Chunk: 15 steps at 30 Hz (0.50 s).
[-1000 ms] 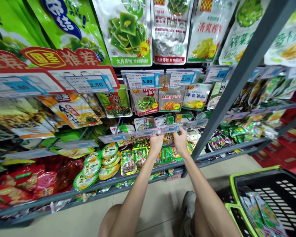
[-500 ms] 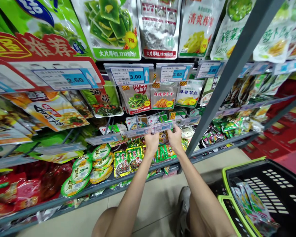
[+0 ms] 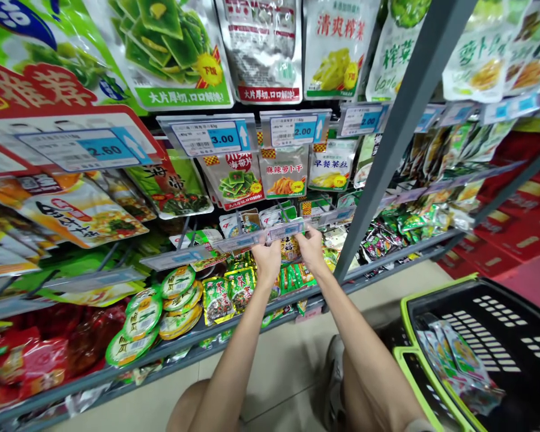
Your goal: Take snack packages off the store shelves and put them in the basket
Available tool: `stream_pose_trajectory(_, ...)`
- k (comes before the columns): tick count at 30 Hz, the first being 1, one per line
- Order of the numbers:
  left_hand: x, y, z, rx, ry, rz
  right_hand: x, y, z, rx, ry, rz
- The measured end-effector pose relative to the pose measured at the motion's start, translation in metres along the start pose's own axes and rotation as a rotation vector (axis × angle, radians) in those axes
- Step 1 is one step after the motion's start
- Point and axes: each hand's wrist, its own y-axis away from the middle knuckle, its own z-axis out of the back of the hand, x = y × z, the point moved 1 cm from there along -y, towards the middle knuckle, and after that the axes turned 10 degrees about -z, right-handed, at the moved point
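Both my hands reach into a shop rack of hanging snack packets. My left hand (image 3: 267, 261) and my right hand (image 3: 311, 248) are closed, pinching a small yellow packet (image 3: 290, 247) that hangs on a peg just under a clear price-tag strip (image 3: 286, 229). My fingers are partly hidden behind the strip and the packet. Green packets (image 3: 290, 277) lie on the shelf below my hands.
A grey upright post (image 3: 387, 150) crosses the rack right of my hands. A black basket with a green rim (image 3: 436, 288) stands on the floor at lower right, holding several packets (image 3: 459, 360). Round green packs (image 3: 162, 306) lie on the low shelf. My knees and shoe are below.
My hands stay pinched at the same peg. The view has drifted right and down, so the rack and my hands sit further left in the picture.
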Motion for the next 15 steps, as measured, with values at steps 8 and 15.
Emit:
stream_pose_trajectory(8,-0.002,-0.001,-0.004,-0.04,0.086,0.097,0.001,0.001,-0.004,-0.025,0.019,0.017)
stream_pose_trajectory(15,0.007,-0.005,-0.006,-0.06,0.109,0.067,0.005,0.003,-0.003,-0.054,0.057,0.048)
